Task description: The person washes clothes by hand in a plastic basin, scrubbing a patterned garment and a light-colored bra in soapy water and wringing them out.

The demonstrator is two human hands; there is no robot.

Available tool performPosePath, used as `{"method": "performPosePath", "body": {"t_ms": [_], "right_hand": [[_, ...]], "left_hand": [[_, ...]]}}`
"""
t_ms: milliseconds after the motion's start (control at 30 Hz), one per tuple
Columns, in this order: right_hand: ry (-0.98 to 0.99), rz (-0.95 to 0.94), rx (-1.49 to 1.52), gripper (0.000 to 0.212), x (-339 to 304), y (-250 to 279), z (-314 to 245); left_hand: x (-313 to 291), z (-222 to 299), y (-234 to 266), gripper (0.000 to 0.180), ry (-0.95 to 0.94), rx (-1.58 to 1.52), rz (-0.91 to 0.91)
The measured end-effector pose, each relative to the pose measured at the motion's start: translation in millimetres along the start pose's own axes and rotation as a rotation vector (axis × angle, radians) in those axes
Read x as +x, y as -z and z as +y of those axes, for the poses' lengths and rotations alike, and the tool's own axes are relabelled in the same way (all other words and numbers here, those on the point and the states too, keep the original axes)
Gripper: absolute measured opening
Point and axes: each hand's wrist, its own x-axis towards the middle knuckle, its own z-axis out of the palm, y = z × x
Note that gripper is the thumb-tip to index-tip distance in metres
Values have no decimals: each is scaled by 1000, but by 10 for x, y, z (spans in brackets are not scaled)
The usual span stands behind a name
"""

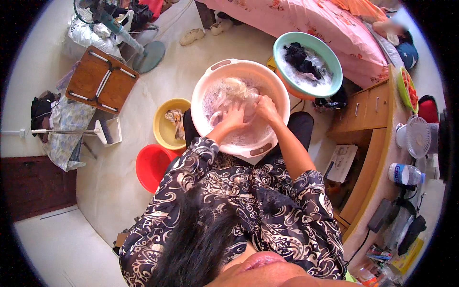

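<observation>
A pale pink basin (197, 101) stands in front of the person, holding foamy, murky water and a wet bundle of pale cloth (235, 90). The cloth lies in the middle of the basin, its cream-coloured upper folds toward the basin's far side, and both hands come at it from the near side. The left grip (233, 117) is spread wide, palm down, its fingers resting on the near part of the bundle. The right grip (266, 107) is drawn narrow, its fingers curled closed on the cloth's right-hand part; how much fabric it holds is hidden. Most of the bundle therefore lies just beyond the left grip and to the left of the right one. Right of the basin and farther off, a teal basin (338, 71) holds dark garments (299, 57) in suds. Just left of the basin is a yellow basin (161, 119) with a striped cloth (175, 119) in it, and nearer the person, also left, a red basin (152, 167). Well to the basin's right runs a wooden desk (380, 192) bearing a plastic bottle (404, 173); beyond the basin is a pink-covered bed (287, 19).
</observation>
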Motion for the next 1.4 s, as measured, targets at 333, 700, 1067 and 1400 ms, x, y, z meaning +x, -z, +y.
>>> {"method": "performPosePath", "body": {"t_ms": [333, 700, 1067, 1400], "right_hand": [[223, 164, 712, 28, -500, 762, -711], [106, -5, 1362, 27, -659, 1048, -1412], [28, 105, 1760, 17, -562, 890, -941], [-175, -89, 1724, 25, -554, 150, -335]], "left_hand": [[-307, -159, 459, 124, -238, -682, 336], [-101, -53, 649, 84, -415, -974, 508], [-82, -343, 604, 29, -129, -1517, 260], [-108, -273, 1046, 36, -224, -1826, 502]]}}
